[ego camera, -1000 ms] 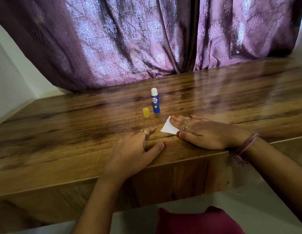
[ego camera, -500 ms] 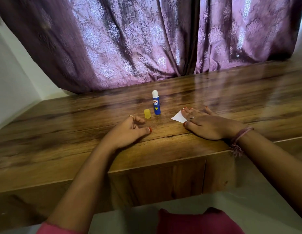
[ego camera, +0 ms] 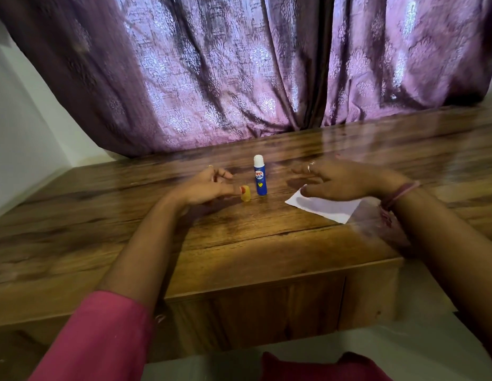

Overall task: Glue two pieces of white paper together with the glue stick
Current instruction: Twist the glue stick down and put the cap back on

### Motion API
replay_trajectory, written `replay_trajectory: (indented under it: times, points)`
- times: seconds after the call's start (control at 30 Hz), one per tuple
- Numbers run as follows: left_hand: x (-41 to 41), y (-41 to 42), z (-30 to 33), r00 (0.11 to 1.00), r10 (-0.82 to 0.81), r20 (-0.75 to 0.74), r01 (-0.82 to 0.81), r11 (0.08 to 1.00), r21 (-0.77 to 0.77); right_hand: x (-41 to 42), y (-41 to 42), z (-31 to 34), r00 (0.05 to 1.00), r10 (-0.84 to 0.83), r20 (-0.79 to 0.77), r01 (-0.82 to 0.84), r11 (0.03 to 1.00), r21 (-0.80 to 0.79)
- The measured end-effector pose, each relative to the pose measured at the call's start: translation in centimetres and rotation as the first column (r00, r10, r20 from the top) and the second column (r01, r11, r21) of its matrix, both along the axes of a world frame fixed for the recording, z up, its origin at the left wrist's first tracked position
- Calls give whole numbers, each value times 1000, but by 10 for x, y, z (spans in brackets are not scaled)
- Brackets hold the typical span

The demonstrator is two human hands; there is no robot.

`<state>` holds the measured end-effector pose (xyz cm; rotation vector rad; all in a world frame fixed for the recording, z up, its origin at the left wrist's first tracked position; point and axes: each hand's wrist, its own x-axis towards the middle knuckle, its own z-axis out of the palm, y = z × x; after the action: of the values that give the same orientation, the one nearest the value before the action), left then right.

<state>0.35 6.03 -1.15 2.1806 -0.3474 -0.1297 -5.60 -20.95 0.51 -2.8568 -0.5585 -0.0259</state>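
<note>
A blue glue stick [ego camera: 260, 175] stands upright and uncapped on the wooden table [ego camera: 239, 237], its white glue tip showing. Its yellow cap [ego camera: 54, 197] lies just left of it. My left hand [ego camera: 205, 185] is beside the cap, thumb tip touching it, fingers loosely curled and holding nothing. White paper [ego camera: 325, 206] lies flat to the right of the glue stick. My right hand [ego camera: 346, 178] hovers over the paper's far edge with fingers spread, blurred by motion.
A purple patterned curtain [ego camera: 239, 72] hangs behind the table's far edge. A white wall [ego camera: 22, 127] is at the left. The table's front edge runs just below my forearms, with a dark red cloth [ego camera: 321, 367] below it.
My left hand has moved forward from the front edge to the yellow cap. My right hand has lifted off the paper and shifted back, uncovering most of the sheet.
</note>
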Motion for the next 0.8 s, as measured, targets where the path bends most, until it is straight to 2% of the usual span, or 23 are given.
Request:
replay_trajectory:
  times: [0.13,0.2,0.23,0.37,0.53,0.8]
  points:
    - [16,-20,7,993,-76,94,85,992,-93,27,9,16,998,59,-4,-57,972,226]
    - [22,-30,5,989,-94,114,104,991,-85,36,11,10,999,37,32,-46,925,377]
    - [24,-34,4,987,-107,122,116,991,-70,39,11,5,998,22,61,-44,914,403]
    - [26,-42,-3,982,-151,112,159,985,-71,46,6,-7,982,-15,190,-29,974,226]
    - [26,-41,-17,994,-86,70,101,966,-238,43,8,-6,981,17,191,-57,977,206]
    - [26,-36,-22,995,-93,41,101,952,-289,38,17,-11,982,68,177,-101,977,186]
